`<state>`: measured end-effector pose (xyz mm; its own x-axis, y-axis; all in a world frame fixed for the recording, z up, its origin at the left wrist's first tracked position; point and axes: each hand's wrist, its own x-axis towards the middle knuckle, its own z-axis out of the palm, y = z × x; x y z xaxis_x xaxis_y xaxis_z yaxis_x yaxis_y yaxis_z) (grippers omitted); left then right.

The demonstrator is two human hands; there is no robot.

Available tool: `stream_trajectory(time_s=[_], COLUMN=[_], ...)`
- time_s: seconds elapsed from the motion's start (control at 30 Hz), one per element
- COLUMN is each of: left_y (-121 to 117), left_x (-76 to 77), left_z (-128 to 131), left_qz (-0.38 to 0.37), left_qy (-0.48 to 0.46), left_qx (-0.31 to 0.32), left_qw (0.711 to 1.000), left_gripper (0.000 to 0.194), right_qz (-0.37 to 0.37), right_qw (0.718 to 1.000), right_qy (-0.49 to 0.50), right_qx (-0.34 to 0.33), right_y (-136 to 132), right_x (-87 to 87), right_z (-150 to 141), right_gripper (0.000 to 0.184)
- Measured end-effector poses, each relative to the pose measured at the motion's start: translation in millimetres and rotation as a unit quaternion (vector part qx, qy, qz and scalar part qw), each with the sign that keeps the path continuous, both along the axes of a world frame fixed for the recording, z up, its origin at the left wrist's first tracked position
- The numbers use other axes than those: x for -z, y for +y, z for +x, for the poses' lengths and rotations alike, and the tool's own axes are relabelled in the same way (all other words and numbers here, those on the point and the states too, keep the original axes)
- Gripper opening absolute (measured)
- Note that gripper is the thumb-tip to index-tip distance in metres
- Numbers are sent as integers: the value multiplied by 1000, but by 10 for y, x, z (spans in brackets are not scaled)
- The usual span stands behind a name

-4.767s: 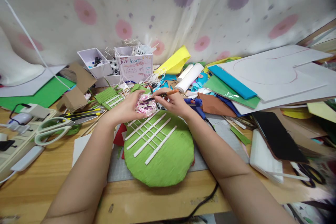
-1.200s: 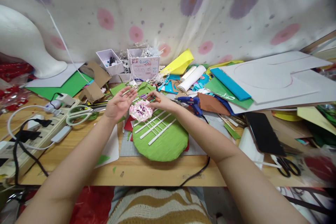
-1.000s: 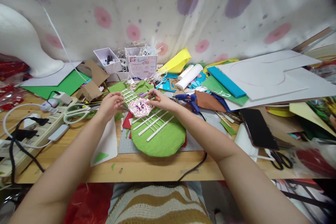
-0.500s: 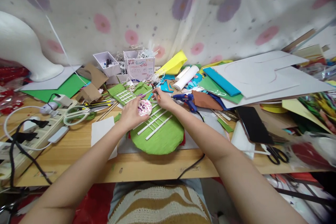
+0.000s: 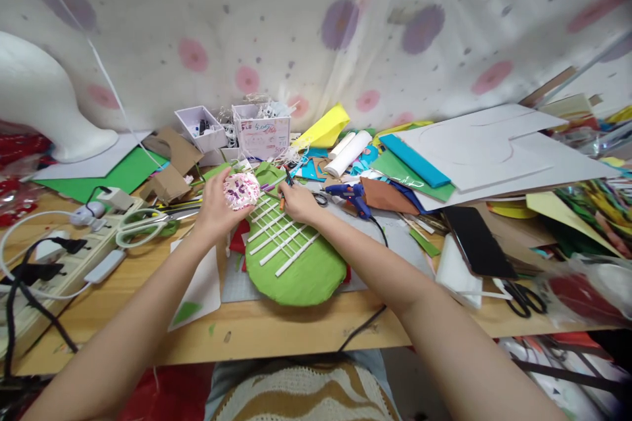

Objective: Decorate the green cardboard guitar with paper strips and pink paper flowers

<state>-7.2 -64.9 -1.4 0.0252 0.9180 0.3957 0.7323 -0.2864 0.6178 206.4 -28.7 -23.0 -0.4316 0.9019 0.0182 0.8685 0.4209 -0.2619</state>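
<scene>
My left hand point(image 5: 216, 200) grips the edge of a round white disc point(image 5: 241, 191) with pink and purple marks, tilted toward me. It is held above the left side of a green paper-covered shape point(image 5: 301, 279) with a rounded end. White strips point(image 5: 276, 235) lie crossed in a grid on the green surface. My right hand point(image 5: 300, 202) is closed around a slim orange and dark pen-like tool point(image 5: 282, 202), over the far part of the grid. What kind of tool it is cannot be made out.
A blue glue gun point(image 5: 351, 196) and its cable lie right of my right hand. Pale-handled scissors point(image 5: 141, 227) and a power strip point(image 5: 64, 266) are at left. A black phone point(image 5: 478, 241) and black scissors point(image 5: 524, 299) lie at right. White boxes point(image 5: 261, 135) stand behind.
My left hand has carried the disc left, away from the strips. My right hand has come slightly nearer and lower over the grid, still closed on the pen-like tool.
</scene>
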Motion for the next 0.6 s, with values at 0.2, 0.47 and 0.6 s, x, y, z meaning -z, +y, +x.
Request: stream_trajectory(time_s=[0.2, 0.47, 0.6], left_y=[41, 4, -19], left_x=[-52, -124, -51], left_z=[-113, -164, -71], left_qz=[60, 159, 133], left_qy=[-23, -35, -15], left_qx=[-45, -84, -32], left_qw=[997, 983, 991], left_gripper=[88, 82, 84], right_qz=[-32, 25, 54], right_qw=[998, 995, 992], right_qy=[40, 47, 45], right_qx=[28, 88, 107], right_y=[6, 237, 402], right_x=[-155, -400, -483], right_z=[7, 131, 175], right_gripper=[31, 31, 32])
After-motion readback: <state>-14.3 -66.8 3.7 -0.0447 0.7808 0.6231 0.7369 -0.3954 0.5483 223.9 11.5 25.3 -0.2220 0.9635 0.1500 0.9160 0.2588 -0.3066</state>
